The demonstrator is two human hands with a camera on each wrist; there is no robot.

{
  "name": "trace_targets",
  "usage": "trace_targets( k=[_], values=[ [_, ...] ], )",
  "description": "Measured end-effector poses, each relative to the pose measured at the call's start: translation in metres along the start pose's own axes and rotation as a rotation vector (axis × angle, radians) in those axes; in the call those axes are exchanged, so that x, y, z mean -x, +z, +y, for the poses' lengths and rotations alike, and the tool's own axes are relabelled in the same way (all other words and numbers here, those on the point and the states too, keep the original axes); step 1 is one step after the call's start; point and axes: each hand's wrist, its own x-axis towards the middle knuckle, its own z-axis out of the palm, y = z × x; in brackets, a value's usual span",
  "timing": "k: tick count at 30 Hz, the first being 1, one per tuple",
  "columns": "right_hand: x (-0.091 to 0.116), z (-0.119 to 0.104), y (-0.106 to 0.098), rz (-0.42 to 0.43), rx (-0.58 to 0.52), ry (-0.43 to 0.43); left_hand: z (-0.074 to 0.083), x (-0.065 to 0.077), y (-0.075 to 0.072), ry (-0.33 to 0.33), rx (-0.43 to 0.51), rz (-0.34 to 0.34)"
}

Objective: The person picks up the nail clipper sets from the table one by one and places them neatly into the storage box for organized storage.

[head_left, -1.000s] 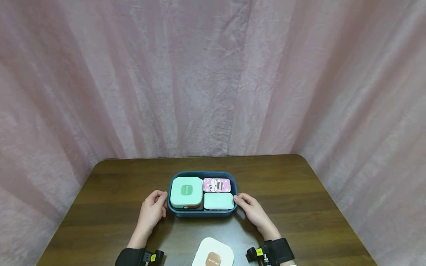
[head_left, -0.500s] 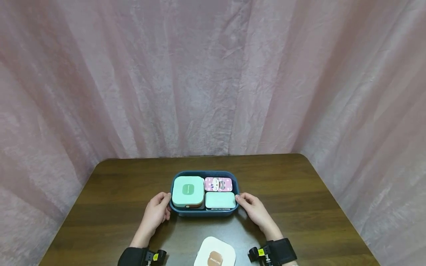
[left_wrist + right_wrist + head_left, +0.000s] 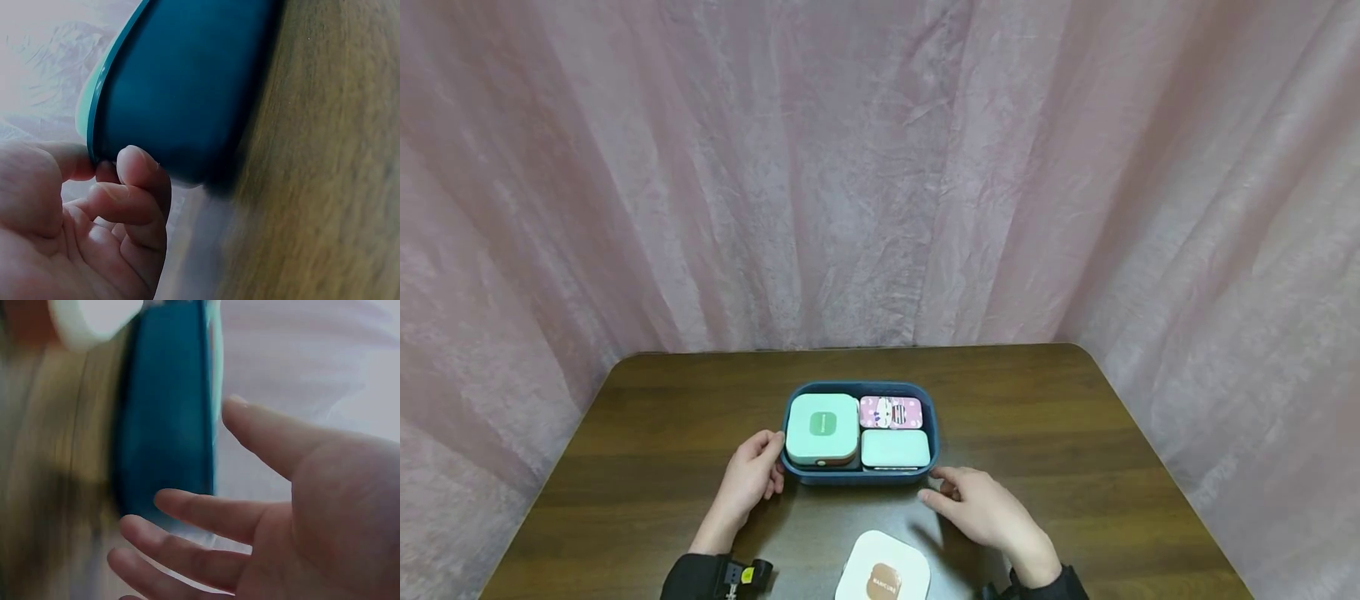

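A dark blue oblong bin (image 3: pixel 863 478) stands on the table, holding a square mint-green box (image 3: pixel 822 429), a small pink patterned tin (image 3: pixel 891 412) and a pale mint case (image 3: pixel 895 448). My left hand (image 3: pixel 748 477) pinches the bin's left rim, thumb on top and fingers curled against the outer wall (image 3: pixel 175 81). Off the bin's near right corner is my right hand (image 3: pixel 981 508), its fingers spread and relaxed with nothing between them. In the right wrist view the fingers (image 3: pixel 194 512) lie in front of the bin's wall; whether they touch it I cannot tell.
A white rounded box (image 3: pixel 880 562) with a brown round label lies on the table nearer to me, between my forearms. The brown wooden table (image 3: pixel 647 433) reaches back to a pink curtain (image 3: pixel 865 183).
My right hand has let go of the bin's right rim and moved down towards me, its fingers opening. The left hand still pinches the left rim.
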Motion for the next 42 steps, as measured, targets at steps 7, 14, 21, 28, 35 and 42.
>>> trace_targets(
  k=[7,14,21,28,35,42],
  values=[
    [0.028,-0.034,0.020,-0.140,0.171,-0.070,-0.001,-0.001,0.000,-0.009,0.005,-0.006],
    [0.028,-0.040,0.054,-0.317,0.228,-0.146,0.000,-0.001,-0.002,-0.015,0.009,-0.022],
    [0.027,-0.043,0.091,-0.355,0.342,-0.096,0.000,-0.002,-0.002,-0.016,0.025,-0.032],
    [0.027,-0.048,0.114,-0.245,0.355,0.004,-0.002,-0.003,-0.003,-0.026,0.038,-0.035],
    [0.025,-0.050,0.113,-0.267,0.348,0.039,-0.003,-0.003,-0.005,-0.029,0.046,-0.040],
    [0.024,-0.049,0.098,-0.280,0.303,-0.055,-0.002,-0.004,-0.005,-0.021,0.052,-0.049]
  ],
)
